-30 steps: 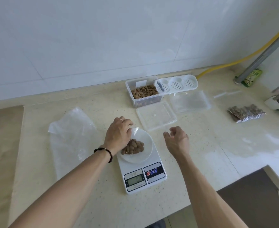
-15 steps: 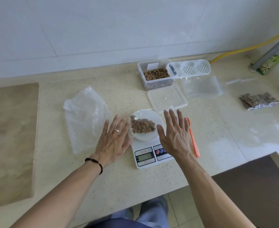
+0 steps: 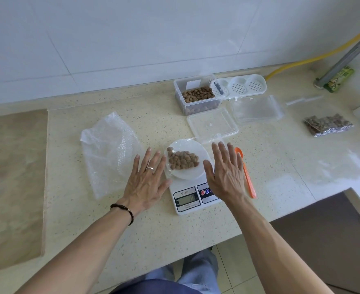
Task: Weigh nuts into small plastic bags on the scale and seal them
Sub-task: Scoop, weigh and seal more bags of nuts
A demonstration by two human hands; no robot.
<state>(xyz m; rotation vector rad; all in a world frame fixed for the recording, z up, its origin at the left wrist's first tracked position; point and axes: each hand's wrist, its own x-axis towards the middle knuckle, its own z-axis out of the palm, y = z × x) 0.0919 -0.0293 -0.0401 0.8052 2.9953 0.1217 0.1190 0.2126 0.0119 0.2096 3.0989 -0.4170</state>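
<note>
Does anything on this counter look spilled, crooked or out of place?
Nothing is spilled. The nuts lie in a small bag on the scale. The tub's lid lies off beside the open tub, and the orange scoop lies loose by the right hand.

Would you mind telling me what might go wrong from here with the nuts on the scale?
1. The right hand lies over the scale by its buttons; any touch could upset the reading.
2. The bag of nuts lies flat with one nut apart near its edge; if unsealed, lifting may spill nuts.
3. The orange scoop lies just beside the right hand, which could knock it.
</note>
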